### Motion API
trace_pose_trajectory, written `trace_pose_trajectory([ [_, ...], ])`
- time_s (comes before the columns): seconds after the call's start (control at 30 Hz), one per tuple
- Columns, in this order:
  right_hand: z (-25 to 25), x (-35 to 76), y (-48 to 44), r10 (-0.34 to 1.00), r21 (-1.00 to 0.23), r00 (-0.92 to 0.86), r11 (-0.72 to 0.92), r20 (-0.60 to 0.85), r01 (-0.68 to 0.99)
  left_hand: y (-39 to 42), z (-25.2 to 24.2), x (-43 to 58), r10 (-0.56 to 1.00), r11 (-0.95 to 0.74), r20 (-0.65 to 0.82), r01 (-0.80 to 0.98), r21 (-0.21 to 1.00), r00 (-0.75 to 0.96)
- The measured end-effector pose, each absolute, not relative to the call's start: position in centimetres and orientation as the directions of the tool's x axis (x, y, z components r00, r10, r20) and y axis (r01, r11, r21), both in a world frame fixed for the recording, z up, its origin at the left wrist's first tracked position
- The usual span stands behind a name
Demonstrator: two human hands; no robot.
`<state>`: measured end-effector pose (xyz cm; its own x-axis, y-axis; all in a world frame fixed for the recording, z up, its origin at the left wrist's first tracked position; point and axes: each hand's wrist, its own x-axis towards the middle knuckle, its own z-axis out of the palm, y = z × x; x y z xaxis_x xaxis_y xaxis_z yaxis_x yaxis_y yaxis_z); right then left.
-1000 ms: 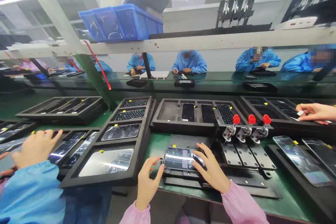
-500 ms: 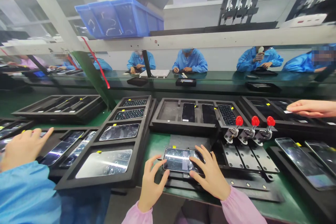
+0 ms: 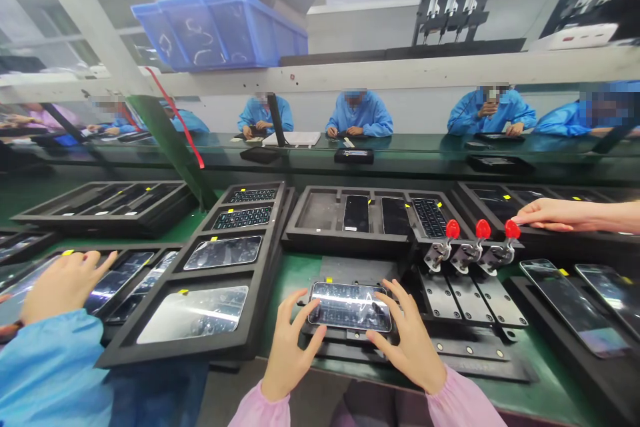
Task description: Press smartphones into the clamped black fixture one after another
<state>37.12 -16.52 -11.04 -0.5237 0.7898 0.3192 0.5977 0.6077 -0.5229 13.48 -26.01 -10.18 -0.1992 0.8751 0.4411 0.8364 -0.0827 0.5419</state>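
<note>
A phone with a glossy dark front and a yellow tab at its top edge lies level over a black fixture before me. My left hand grips its left end by the fingertips, thumb at the front edge. On the right end, the fingertips of my right hand hold it from the other side, fingers spread wide. Just right of my hand stands a clamp block with metal plates and several red-tipped toggle levers.
A black tray of phones and keypad-like parts lies left; another tray sits behind the fixture. Phones rest in a tray at right. Co-workers' hands reach in at left and right. A blue bin sits on the overhead shelf.
My right hand's fingers have drawn back from over the phone's face to its right end. The left co-worker's hand has moved rightward; the right co-worker's hand has shifted left.
</note>
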Motion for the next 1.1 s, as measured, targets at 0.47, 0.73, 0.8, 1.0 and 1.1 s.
trace_pose_trajectory([
  [0.47,-12.0,38.2,-17.7,0.878,-0.65,-0.342,0.479,0.335,0.59,-17.0,-8.6,10.9,0.969,-0.153,0.239,0.624,0.766,-0.055],
  [0.73,-12.0,38.8,-19.4,0.803,-0.624,-0.242,0.581,0.545,0.522,-17.7,-8.7,10.3,0.969,-0.221,0.247,0.553,0.803,0.029],
  [0.8,-11.9,38.6,-19.6,0.786,-0.616,-0.212,0.595,0.581,0.516,-17.9,-8.9,10.1,0.969,-0.231,0.242,0.531,0.815,0.05],
  [1.0,-11.2,37.0,-19.2,0.778,-0.562,-0.178,0.572,0.602,0.598,-18.1,-9.5,9.6,0.972,-0.217,0.233,0.482,0.849,0.028],
  [1.1,-10.4,35.7,-19.3,0.747,-0.539,-0.193,0.609,0.636,0.582,-18.2,-9.7,9.5,0.973,-0.205,0.229,0.472,0.857,0.008],
])
